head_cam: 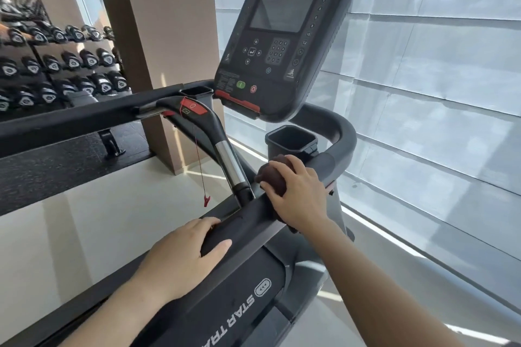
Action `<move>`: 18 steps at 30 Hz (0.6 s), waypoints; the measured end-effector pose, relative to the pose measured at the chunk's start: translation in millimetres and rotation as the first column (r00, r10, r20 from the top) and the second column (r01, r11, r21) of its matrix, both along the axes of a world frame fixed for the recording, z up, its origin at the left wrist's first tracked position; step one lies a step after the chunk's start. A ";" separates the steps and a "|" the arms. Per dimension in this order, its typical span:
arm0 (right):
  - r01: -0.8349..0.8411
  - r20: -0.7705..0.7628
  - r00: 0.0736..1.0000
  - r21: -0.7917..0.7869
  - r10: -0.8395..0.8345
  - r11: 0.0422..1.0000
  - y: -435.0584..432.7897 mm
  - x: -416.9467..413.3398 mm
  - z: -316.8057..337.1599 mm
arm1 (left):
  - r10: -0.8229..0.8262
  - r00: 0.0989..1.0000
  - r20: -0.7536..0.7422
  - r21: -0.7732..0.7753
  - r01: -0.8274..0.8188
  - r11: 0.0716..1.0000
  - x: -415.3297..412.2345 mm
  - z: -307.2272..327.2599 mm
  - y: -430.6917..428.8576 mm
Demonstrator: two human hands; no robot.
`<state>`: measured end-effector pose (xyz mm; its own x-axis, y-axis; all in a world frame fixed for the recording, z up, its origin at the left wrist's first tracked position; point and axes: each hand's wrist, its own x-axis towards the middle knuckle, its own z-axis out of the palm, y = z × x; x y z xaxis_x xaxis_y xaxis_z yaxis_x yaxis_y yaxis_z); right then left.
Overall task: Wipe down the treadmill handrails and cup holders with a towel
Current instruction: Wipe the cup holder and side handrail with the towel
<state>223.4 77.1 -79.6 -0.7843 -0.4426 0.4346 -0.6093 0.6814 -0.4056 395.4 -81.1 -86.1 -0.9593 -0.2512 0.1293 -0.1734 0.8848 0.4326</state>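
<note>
A dark brown towel (273,175) is bunched under my right hand (298,194), which presses it onto the black right handrail (335,160) just below the right cup holder (291,139). My left hand (186,253) grips the same rail (248,228) lower down, fingers wrapped over its top. The left cup holder (196,91) sits beside the console (282,36). The left handrail (70,118) runs away to the left. A centre bar with a chrome grip (229,163) joins the rail between my hands.
A red safety cord with a clip (206,200) hangs from the centre bar. A dumbbell rack (56,65) stands at the left behind a brown pillar (158,36). Shaded windows (423,65) fill the right side. The treadmill hood (242,310) lies below my arms.
</note>
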 end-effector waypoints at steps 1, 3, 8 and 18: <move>-0.013 -0.032 0.999 -0.018 0.012 1.000 -0.8 10.0 -6.3 | 0.010 1.000 -0.016 0.015 -0.010 1.000 -0.8 -0.4 0.9; -0.080 -0.096 0.992 -0.041 0.076 0.996 0.7 26.6 -18.9 | 0.024 0.999 -0.033 0.045 -0.022 0.999 -5.0 -0.4 2.0; 0.053 0.087 0.995 -0.141 -0.041 0.989 -3.3 18.0 -2.9 | -0.002 1.000 -0.012 0.047 0.003 0.999 -7.2 0.8 2.1; 0.039 0.048 0.998 0.002 -0.040 0.999 -31.6 69.2 -0.3 | -0.185 0.983 0.020 0.064 0.183 0.981 55.1 4.8 -40.7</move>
